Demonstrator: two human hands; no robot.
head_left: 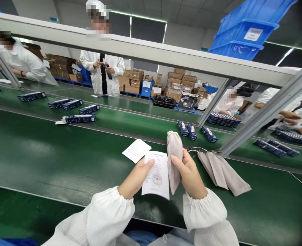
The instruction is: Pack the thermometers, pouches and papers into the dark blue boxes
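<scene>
My left hand (pixel 138 174) is closed on a white printed leaflet (pixel 154 186) with a round red stamp, its thumb lying on the front. Close beside it, my right hand (pixel 190 171) grips a beige fabric pouch (pixel 174 147), held nearly upright and bulging as if filled; its contents are hidden. The leaflet's right edge is next to the pouch. Behind my left hand, a small stack of white leaflets (pixel 136 150) lies on the green surface. To the right of my right hand, several flat beige pouches (pixel 224 171) with drawstrings lie overlapping.
Green work surface (pixel 51 153) spans the front. Dark blue boxes (pixel 80 118) lie at the left, one with an open flap; others (pixel 192 132) are at the right. A slanted metal post (pixel 263 112) and overhead beam (pixel 145 48) cross the view. Co-workers in white stand beyond.
</scene>
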